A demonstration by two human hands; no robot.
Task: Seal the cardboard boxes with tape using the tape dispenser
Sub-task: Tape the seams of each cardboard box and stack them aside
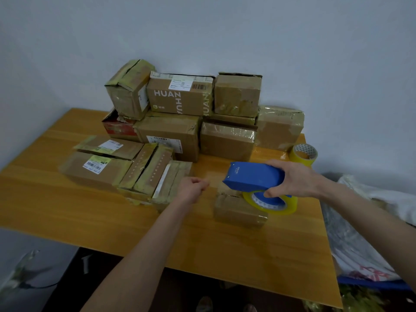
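Honey-coloured wood grain covers the desk [67, 210], which stands against a pale grey-blue wall [225, 30]. At the far left lie two flat cardboard parcels [96, 163] with white shipping labels. They touch a tilted cluster of narrow boxes [153, 174] bound in yellowish tape. Behind these, against the wall, a stack of brown boxes [227, 140] rises two layers high. One box in the top layer, the HUAN box [180, 97], carries that word in white letters.

The left hand [191, 190] hovers just beside the right edge of the narrow cluster. Its fingers are clenched into a loose fist, and nothing is visible inside it.

Right of that hand, near the middle of the desk, sits a small cardboard box [238, 212], apart from the others and with a rumpled top. Over it is the blue tape dispenser [254, 176] — the right hand [295, 181] grasps it from above, with one digit pressed against the hub of its yellow tape roll [272, 203]. The roll overlaps the box's right end, and whether the dispenser touches the box cannot be told.

Further back, near the desk's right edge, a spare tape roll [304, 154] stands just beside the stack. Off the desk at the far right lie crumpled plastic bags [360, 233].
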